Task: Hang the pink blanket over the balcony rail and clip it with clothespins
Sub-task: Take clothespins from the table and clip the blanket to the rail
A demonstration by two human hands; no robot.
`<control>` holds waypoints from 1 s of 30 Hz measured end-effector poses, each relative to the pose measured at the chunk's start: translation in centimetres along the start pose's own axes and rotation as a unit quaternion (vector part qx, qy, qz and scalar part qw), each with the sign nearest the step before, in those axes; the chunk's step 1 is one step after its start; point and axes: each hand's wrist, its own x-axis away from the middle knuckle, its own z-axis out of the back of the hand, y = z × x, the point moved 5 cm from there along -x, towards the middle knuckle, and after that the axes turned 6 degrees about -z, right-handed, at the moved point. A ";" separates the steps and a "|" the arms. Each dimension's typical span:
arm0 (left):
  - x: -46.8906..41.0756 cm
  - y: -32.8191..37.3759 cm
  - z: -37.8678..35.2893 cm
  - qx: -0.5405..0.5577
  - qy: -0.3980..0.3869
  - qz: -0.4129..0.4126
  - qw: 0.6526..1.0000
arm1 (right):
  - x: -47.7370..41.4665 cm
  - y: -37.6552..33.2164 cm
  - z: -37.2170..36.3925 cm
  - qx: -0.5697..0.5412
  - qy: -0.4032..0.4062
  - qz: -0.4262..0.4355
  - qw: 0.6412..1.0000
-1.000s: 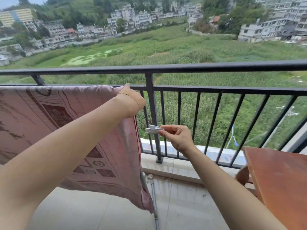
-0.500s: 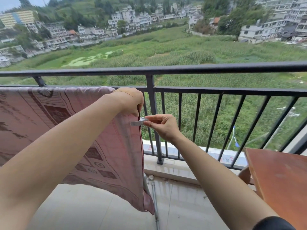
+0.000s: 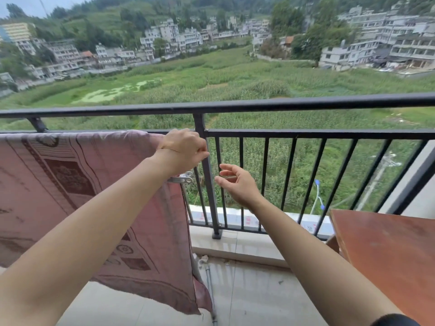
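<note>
Nothing I can read from up here. The white ledge [image 3: 273, 220] beyond the balcony rail [image 3: 306, 133] carries small red and dark marks, too blurred to make out. My pink blanket [image 3: 70, 184] shows only woven patterns.
</note>
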 end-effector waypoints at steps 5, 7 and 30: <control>-0.2 7.0 -5.0 0.057 0.162 0.007 0.985 | 4.2 4.8 8.0 0.255 0.160 0.006 0.954; -0.6 11.1 -8.4 0.078 0.141 0.007 0.987 | 7.1 8.3 11.6 0.338 0.184 -0.028 0.922; 13.4 64.2 -31.3 0.157 -0.397 -0.412 0.805 | 58.0 38.0 29.0 0.273 0.199 -0.628 0.701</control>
